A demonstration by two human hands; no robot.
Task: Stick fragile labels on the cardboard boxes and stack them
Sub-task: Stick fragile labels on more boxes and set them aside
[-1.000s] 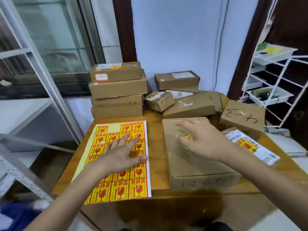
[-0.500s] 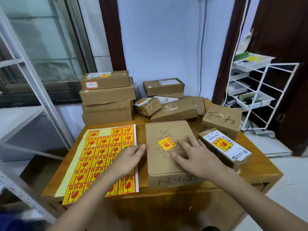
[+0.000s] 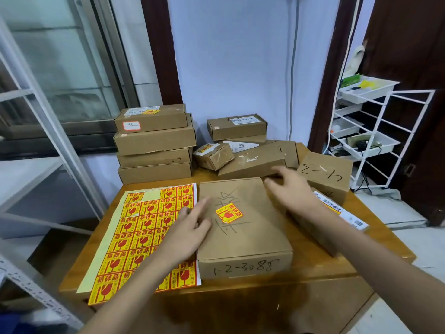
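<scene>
A flat cardboard box point(image 3: 250, 242) marked "1-2-3088" lies at the table's front, with a yellow-and-red fragile label point(image 3: 228, 212) stuck on its top. My left hand point(image 3: 190, 227) lies at the box's left edge, over the sheet of fragile labels point(image 3: 142, 227), fingers straight. My right hand point(image 3: 289, 189) hovers at the box's far right corner, fingers relaxed, holding nothing. A stack of several labelled boxes point(image 3: 154, 143) stands at the back left.
Loose boxes point(image 3: 250, 161) crowd the back middle. A box marked "4-3" point(image 3: 325, 174) and a box with a shipping label point(image 3: 342, 213) sit at the right. A white wire rack point(image 3: 370, 133) stands right of the wooden table point(image 3: 265, 285); a metal frame point(image 3: 48, 131) stands left.
My right hand lifted off the label and moved to the box's far right corner. My left hand slid from the label sheet to the box's left edge.
</scene>
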